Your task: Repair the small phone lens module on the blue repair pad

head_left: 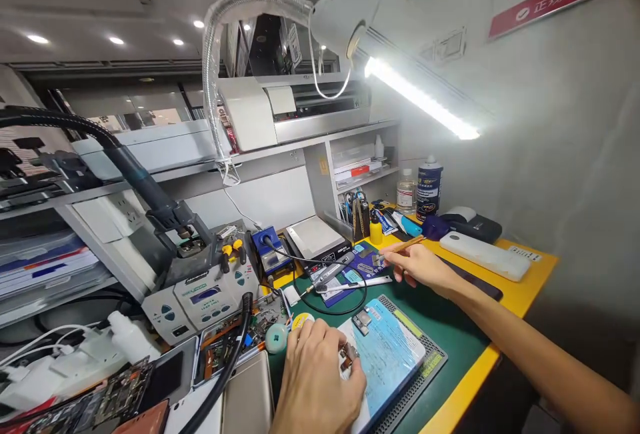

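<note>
My left hand is closed at the near edge of a blue-and-white pad, its thumb and fingers around a small metal and brown electronic part, mostly covered. Farther right, my right hand pinches a thin tool with a brown, wood-like handle; I cannot make out its kind. Its tip end is over a purple card with small metal pieces. Another small metal-and-black component lies on the pad. Beyond it are a white stick-like tool and a soldering iron.
A lit lamp hangs over the bench. On the left stand a grey hot-air station and a tray of loose parts crossed by a black hose. A spray can and a white power bank-like block are at the right.
</note>
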A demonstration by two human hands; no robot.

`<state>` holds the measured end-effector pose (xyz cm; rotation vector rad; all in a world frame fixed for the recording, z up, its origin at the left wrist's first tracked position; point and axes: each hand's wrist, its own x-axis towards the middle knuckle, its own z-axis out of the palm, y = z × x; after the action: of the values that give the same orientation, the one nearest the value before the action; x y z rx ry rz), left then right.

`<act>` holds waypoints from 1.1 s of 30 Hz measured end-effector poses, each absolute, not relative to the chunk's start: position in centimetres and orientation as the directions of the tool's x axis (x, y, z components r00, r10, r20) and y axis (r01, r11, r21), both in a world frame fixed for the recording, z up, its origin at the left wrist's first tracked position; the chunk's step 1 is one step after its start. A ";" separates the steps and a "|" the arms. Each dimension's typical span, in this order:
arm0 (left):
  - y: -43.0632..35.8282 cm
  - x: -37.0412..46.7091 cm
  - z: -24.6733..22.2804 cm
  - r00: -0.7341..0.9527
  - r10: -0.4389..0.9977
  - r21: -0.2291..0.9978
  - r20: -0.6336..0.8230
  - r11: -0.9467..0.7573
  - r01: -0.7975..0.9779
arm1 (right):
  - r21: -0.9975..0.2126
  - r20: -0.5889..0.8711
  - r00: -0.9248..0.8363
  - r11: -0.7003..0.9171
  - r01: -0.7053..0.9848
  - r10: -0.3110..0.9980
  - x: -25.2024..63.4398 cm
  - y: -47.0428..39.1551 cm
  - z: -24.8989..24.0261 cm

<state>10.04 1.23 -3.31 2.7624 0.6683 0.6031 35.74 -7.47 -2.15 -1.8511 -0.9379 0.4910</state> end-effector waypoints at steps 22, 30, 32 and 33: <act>0.3 9.0 -1.6 0.813 0.495 0.406 0.307 -0.841 0.359 | -0.154 -0.098 0.275 -0.288 0.945 0.956 38.8 -1.2 -1.0; 5.6 7.6 -0.2 0.652 0.625 0.466 0.429 -0.772 0.433 | -0.175 -0.091 0.245 -0.258 0.950 0.965 39.3 -1.4 -2.4; 7.7 6.7 -0.2 0.553 0.688 0.489 0.469 -0.724 0.486 | -0.216 -0.068 0.246 -0.255 0.942 0.967 39.3 -1.5 -2.5; 8.6 6.4 -0.2 0.511 0.711 0.499 0.483 -0.703 0.507 | -0.241 -0.053 0.250 -0.255 0.936 0.967 39.3 -1.6 -2.5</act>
<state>6.35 8.60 -0.20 2.4620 1.0224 0.9883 39.29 -1.61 -2.53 -2.3522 -1.8094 0.2851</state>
